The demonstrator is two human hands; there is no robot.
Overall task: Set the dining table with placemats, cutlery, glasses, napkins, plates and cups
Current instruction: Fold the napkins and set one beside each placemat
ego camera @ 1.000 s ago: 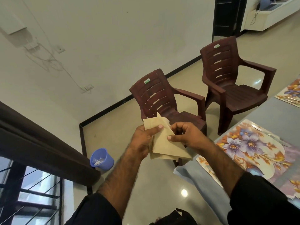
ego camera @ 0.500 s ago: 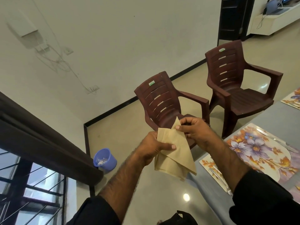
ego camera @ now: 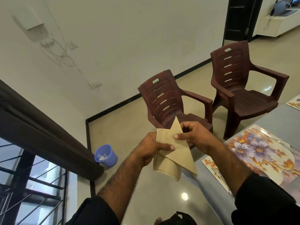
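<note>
Over the floor, just off the corner of the counter (ego camera: 276, 120), we hold a tan napkin (ego camera: 177, 151) up in both hands; it is folded into a long triangle, its point upward in front of the near chair (ego camera: 164, 101), with looser layers hanging below. Our left hand (ego camera: 152, 148) grips the napkin's left edge, thumb laid across the front and fingers curled behind; our right hand (ego camera: 193, 135) pinches the upper part near the point, thumb on the front face, fingers curled round the right edge. Both forearms are bare, with dark sleeves pushed up toward the elbows.

On the counter to our right lies a flowered placemat (ego camera: 259, 153), with what looks like cutlery along its near and far edges, though too blurred for us to tell which pieces; a second placemat (ego camera: 294, 103) shows at the far right edge. A second chair (ego camera: 235, 75) stands beside the first; a blue bucket (ego camera: 106, 155) sits on the floor by the wall, near a dark railing (ego camera: 40, 127).
</note>
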